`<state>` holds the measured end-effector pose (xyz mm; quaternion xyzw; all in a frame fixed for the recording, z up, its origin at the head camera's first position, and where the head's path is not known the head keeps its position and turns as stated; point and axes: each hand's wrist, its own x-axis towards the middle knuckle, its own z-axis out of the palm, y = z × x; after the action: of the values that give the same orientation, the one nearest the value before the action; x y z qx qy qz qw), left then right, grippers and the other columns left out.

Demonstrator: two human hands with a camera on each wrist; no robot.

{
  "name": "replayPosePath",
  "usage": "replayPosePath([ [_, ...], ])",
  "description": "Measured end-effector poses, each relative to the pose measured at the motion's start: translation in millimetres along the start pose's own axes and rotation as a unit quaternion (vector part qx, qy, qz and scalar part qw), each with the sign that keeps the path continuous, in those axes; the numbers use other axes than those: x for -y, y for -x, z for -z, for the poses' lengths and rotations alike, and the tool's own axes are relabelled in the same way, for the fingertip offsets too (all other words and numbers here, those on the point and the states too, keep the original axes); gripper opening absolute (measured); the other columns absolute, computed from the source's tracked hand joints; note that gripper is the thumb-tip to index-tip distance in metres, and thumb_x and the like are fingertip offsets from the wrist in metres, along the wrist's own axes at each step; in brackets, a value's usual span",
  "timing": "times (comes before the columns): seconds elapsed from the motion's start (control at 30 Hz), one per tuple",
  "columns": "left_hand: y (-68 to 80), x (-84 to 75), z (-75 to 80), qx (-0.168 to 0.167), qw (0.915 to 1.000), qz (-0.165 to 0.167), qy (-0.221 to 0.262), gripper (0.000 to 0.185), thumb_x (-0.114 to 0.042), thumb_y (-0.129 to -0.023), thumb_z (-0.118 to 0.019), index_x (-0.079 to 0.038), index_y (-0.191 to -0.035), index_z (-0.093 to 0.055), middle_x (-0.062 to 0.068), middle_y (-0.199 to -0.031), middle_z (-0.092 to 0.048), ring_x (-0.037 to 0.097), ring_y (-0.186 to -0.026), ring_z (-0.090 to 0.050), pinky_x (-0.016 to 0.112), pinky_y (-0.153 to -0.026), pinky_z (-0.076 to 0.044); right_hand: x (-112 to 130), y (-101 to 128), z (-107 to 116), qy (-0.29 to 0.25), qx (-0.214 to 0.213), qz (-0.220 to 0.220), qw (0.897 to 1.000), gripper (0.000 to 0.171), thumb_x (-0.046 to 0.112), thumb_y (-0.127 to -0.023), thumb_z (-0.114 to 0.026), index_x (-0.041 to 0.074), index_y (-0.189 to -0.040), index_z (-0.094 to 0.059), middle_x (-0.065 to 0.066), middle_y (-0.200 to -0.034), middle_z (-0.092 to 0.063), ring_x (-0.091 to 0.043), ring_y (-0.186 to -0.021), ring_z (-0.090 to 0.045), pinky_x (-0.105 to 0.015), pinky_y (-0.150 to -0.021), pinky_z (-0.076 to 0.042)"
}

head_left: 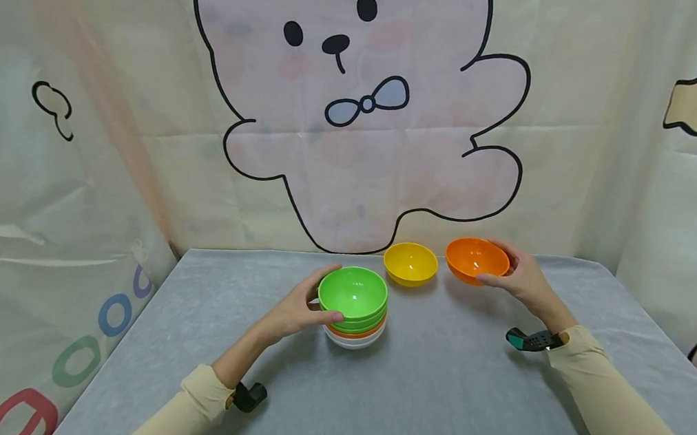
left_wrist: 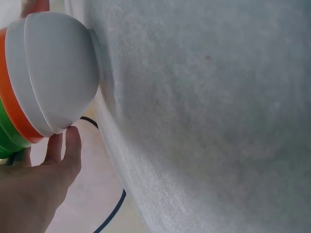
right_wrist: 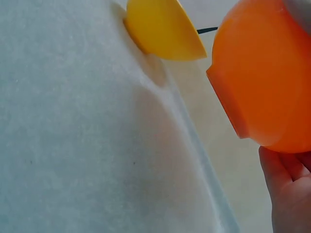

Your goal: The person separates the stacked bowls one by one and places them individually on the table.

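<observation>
The grey felt-covered table carries everything here, and its soft cloth is the first risk: in the wrist views it dimples under the bowls, so a base could catch on it or rock rather than sit flat. On it stands the stack of round plastic bowls, a bright green bowl on top, another green and an orange one beneath, a white bowl at the bottom. The left hand cups the stack's far-left side, fingers curved round the green rim and thumb by the white base; if that steadying hold slackens, I judge a knock could tip or slide the nested bowls sideways. The right hand grips the loose orange plastic bowl by its right rim, tilted and seemingly raised off the table at the far right. Held by one edge only, smooth plastic may slip from the fingers or swing. The small yellow plastic bowl sits between the stack and the orange bowl, close enough to be clipped and pushed.
</observation>
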<state>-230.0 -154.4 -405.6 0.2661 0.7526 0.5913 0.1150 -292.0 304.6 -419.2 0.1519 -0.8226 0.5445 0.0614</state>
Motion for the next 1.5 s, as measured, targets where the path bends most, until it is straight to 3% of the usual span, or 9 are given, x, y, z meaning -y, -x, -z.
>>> replayPosePath([
  [0.37, 0.1, -1.6, 0.2, 0.001, 1.0000, 0.007, -0.005, 0.088, -0.023, -0.089, -0.081, -0.018, -0.160, -0.029, 0.011, -0.150, -0.043, 0.030, -0.136, -0.045, 0.043, -0.105, -0.045, -18.3, -13.7, -7.2, 0.022, -0.007, -0.040, 0.999, 0.082, 0.022, -0.089, -0.083, -0.002, -0.153, -0.037, -0.023, -0.146, -0.045, -0.036, -0.123, -0.048, -0.015, -0.092, -0.045],
  [0.57, 0.1, -0.4, -0.3, 0.002, 1.0000, 0.006, -0.006, 0.089, -0.024, -0.089, -0.081, -0.016, -0.160, -0.029, 0.012, -0.149, -0.044, 0.030, -0.135, -0.046, 0.042, -0.103, -0.046, -24.5, -17.6, -10.9, 0.036, -0.005, -0.056, 0.998, 0.084, 0.026, -0.089, -0.083, -0.002, -0.153, -0.036, -0.023, -0.148, -0.044, -0.039, -0.128, -0.045, -0.050, -0.109, -0.039],
  [0.67, -0.4, 0.6, -0.6, 0.002, 1.0000, 0.006, -0.006, 0.089, -0.024, -0.089, -0.081, -0.015, -0.160, -0.028, 0.012, -0.148, -0.044, 0.031, -0.135, -0.046, 0.041, -0.103, -0.046, -27.1, -17.7, -11.7, 0.040, -0.003, -0.064, 0.997, 0.087, 0.028, -0.089, -0.083, -0.002, -0.154, -0.034, -0.024, -0.149, -0.042, -0.041, -0.130, -0.043, -0.058, -0.110, -0.034],
  [0.9, -0.6, -0.5, -1.0, 0.001, 0.9999, 0.013, -0.011, 0.088, -0.024, -0.089, -0.081, -0.017, -0.160, -0.029, 0.012, -0.148, -0.045, 0.030, -0.134, -0.046, 0.041, -0.103, -0.046, -34.2, -17.8, -10.3, 0.068, 0.011, -0.074, 0.995, 0.090, 0.031, -0.090, -0.081, -0.003, -0.155, -0.030, -0.026, -0.150, -0.039, -0.042, -0.129, -0.042, -0.060, -0.109, -0.034],
  [1.4, 0.4, -0.1, 0.3, 0.000, 0.9999, 0.011, -0.012, 0.089, -0.024, -0.089, -0.082, -0.021, -0.160, -0.029, 0.011, -0.150, -0.043, 0.030, -0.135, -0.045, 0.041, -0.102, -0.047, -33.5, -16.5, -2.4, 0.075, 0.049, -0.070, 0.993, 0.101, 0.029, -0.089, -0.083, -0.006, -0.158, -0.019, -0.029, -0.156, -0.032, -0.045, -0.135, -0.038, -0.060, -0.110, -0.032],
  [1.5, 0.4, 0.5, 0.6, 0.001, 0.9999, 0.009, -0.010, 0.090, -0.024, -0.089, -0.082, -0.018, -0.161, -0.028, 0.011, -0.150, -0.043, 0.030, -0.135, -0.045, 0.041, -0.102, -0.047, -33.2, -14.5, 1.2, 0.067, 0.057, -0.069, 0.994, 0.100, 0.028, -0.090, -0.082, -0.005, -0.159, -0.017, -0.028, -0.157, -0.030, -0.045, -0.137, -0.037, -0.059, -0.111, -0.031],
])
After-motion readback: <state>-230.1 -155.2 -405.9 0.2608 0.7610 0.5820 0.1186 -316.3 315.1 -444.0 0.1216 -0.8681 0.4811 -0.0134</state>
